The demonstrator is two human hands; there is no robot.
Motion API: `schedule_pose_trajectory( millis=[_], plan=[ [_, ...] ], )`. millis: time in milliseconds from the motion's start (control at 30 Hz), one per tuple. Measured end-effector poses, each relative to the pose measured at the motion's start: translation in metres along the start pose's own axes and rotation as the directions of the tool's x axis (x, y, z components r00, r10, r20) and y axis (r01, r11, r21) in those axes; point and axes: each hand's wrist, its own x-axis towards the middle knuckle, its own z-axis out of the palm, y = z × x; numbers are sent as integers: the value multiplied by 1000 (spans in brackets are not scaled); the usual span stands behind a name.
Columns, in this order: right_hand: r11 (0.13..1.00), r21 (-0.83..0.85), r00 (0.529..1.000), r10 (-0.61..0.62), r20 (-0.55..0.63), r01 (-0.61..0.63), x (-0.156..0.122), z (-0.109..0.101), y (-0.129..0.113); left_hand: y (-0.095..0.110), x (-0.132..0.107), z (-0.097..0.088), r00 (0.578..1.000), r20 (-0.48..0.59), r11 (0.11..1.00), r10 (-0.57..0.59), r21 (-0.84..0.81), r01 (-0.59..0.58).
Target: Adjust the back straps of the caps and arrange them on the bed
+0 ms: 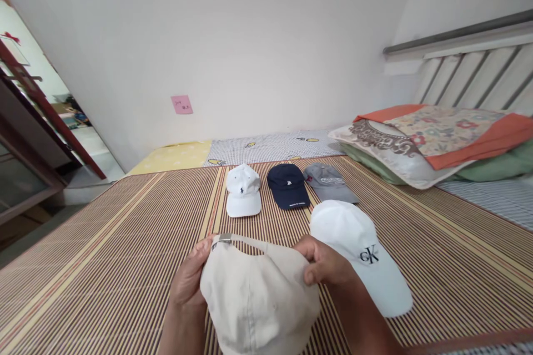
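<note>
Between both hands, close to me, is a beige baseball cap (258, 299), its back strap and metal buckle pointing away from me. My left hand (194, 272) grips its left edge near the buckle. On the other side my right hand (327, 266) pinches the fabric, thumb on top. Just right of that hand lies a white cap with black "CK" letters (345, 230). Farther off, in a row, sit a white cap with a small dark logo (244, 188), a navy cap (287, 186) and a grey cap (328, 180). The beige cap's brim is out of sight.
A striped bamboo mat (137, 244) covers the bed. Pillows (387, 144) with an orange-edged floral cloth (449, 127) lie at the right, by a white headboard (478, 77). A pink note (182, 104) is stuck on the wall. A doorway stands at far left.
</note>
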Motion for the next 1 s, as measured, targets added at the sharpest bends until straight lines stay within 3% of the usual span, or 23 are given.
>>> schedule_pose_trajectory(
  millis=[133,300,467,567,667,767,900,1000],
  plan=[
    [979,129,976,-132,-175,156,1,11,6,-6,0,-5,994,105,997,6,-72,1],
    [963,209,945,-101,-312,172,14,20,-2,-14,3,-16,970,239,984,48,-178,-5],
    [940,222,884,-138,-447,259,21,14,10,-23,7,-17,976,216,971,-35,-224,84],
    [936,214,885,-166,-434,280,18,13,26,-32,9,-10,968,215,959,-129,-221,177],
    [947,233,916,-120,-383,222,13,17,38,-37,12,-6,947,253,949,-198,-190,250],
    [949,259,906,-57,-419,179,12,23,42,-38,16,-8,929,293,939,-227,-186,288],
    [925,332,886,-8,-463,182,17,24,38,-40,20,-13,914,349,928,-208,-223,297],
    [892,426,912,41,-409,152,20,22,34,-42,21,-18,918,370,927,-143,-276,256]
  ],
)
